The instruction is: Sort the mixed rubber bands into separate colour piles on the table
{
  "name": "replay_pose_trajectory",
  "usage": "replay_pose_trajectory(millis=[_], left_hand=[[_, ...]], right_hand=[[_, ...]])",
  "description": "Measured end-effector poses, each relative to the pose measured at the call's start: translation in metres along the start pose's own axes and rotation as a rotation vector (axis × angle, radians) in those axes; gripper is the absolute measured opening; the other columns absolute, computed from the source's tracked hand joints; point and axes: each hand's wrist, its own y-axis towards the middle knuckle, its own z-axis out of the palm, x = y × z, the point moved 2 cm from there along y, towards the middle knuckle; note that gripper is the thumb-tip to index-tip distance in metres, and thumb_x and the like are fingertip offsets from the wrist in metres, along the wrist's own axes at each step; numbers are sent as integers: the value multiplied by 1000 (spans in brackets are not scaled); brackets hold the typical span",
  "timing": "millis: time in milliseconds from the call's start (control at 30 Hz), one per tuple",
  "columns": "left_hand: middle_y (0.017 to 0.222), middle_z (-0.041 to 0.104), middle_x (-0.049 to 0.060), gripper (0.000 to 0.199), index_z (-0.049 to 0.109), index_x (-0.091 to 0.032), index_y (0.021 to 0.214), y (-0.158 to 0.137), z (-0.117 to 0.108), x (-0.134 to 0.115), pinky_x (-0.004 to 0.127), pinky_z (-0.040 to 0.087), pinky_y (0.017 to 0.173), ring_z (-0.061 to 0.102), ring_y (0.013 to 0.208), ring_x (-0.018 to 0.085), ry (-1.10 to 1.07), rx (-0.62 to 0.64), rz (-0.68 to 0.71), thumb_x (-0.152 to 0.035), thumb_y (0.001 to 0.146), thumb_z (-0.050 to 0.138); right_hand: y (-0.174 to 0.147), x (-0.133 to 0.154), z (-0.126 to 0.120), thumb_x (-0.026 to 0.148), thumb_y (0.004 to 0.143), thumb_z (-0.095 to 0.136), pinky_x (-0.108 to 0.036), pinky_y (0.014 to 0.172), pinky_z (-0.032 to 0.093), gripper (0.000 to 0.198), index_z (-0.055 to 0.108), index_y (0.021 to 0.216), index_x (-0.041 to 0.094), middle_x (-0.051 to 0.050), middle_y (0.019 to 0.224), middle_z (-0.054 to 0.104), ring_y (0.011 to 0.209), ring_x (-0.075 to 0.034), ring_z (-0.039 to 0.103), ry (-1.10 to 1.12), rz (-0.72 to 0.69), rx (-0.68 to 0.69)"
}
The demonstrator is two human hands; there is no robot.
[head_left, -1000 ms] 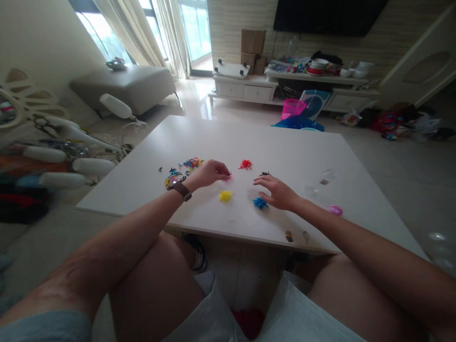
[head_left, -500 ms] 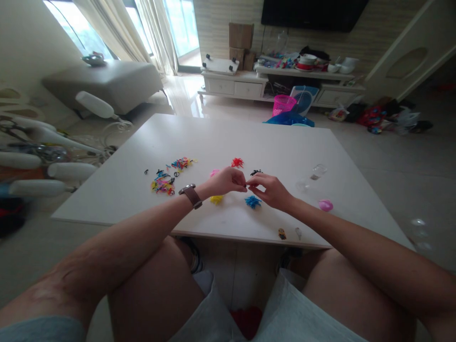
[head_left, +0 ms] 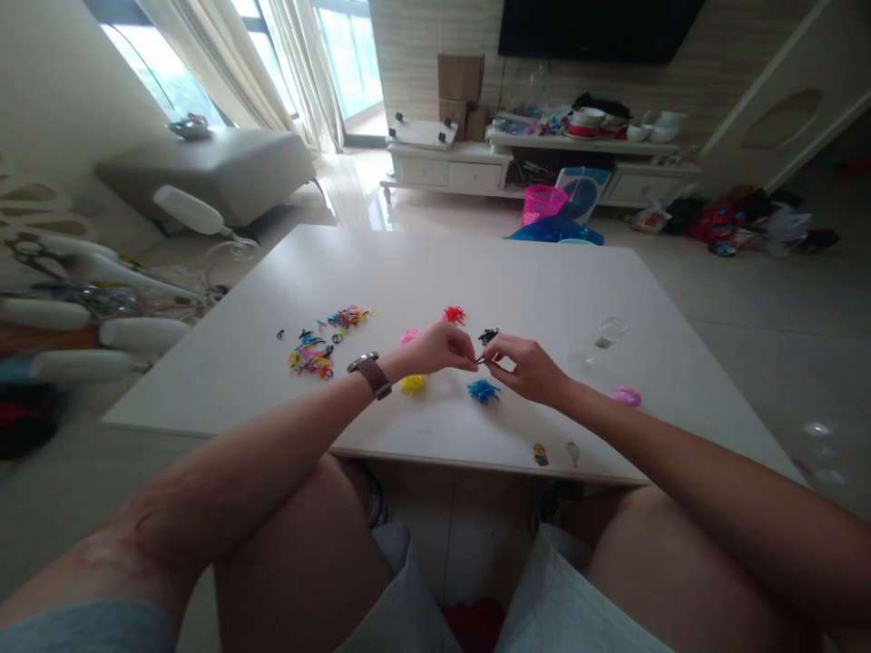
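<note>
A small black rubber band (head_left: 480,360) is pinched at one end by my left hand (head_left: 447,347) and at the other by my right hand (head_left: 523,367), over the middle of the white table (head_left: 381,263). Behind my right fingers lies a black pile of bands (head_left: 488,336). Below my hands sits a blue pile (head_left: 483,391), with a yellow pile (head_left: 412,384) under my left wrist. Beyond my left hand are a red pile (head_left: 453,315) and a pink pile (head_left: 409,336), the pink one partly covered.
Mixed coloured bands (head_left: 311,355) lie loose at the left, with another mixed heap (head_left: 348,317) behind. On the right are a clear container (head_left: 611,332) and a pink object (head_left: 627,396). A small yellow figure (head_left: 540,454) and a pale flat piece (head_left: 572,453) rest near the front edge.
My hands have drawn slightly apart, so more of the black band shows between the fingertips. The view has tilted up a little.
</note>
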Motion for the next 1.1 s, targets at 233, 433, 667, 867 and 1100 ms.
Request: replay_pose_trajectory(millis=[233, 433, 667, 867, 1100], left_hand=[[74, 74, 8, 27, 77, -14, 78, -8, -68, 37, 28, 47, 60, 64, 67, 18, 215, -299, -191, -39, 66, 81], [71, 72, 7, 24, 77, -15, 77, -24, -93, 56, 28, 45, 58, 62, 66, 18, 340, -460, -310, -34, 63, 78], [73, 73, 8, 24, 78, -17, 75, -29, -92, 61, 27, 43, 55, 61, 63, 18, 430, -375, -373, -39, 65, 76], [72, 73, 7, 23, 79, -18, 76, -29, -94, 64, 27, 43, 56, 61, 62, 18, 445, -353, -370, -38, 66, 74], [68, 71, 7, 20, 78, -17, 72, -31, -97, 62, 26, 42, 54, 60, 61, 18, 398, -378, -357, -35, 63, 75]], right_hand=[[-1, -20, -9, 16, 84, 58, -30, 70, 48, 9, 62, 78, 21, -3, 79, 66, 71, -17, 61, -118, 119, -84], [-3, -42, -14, 18, 82, 57, -31, 73, 52, 8, 62, 76, 21, -4, 79, 69, 73, -18, 64, -126, 189, -85], [-5, -59, -12, 18, 80, 56, -31, 72, 54, 9, 64, 77, 20, -5, 81, 70, 75, -19, 65, -150, 233, -86], [-9, -74, -10, 17, 78, 59, -29, 68, 51, 7, 63, 72, 19, -3, 74, 69, 68, -17, 64, -182, 312, -68], [-17, -105, -8, 25, 79, 64, -28, 66, 48, 8, 65, 74, 20, -3, 73, 71, 66, -17, 63, -222, 454, -83]])
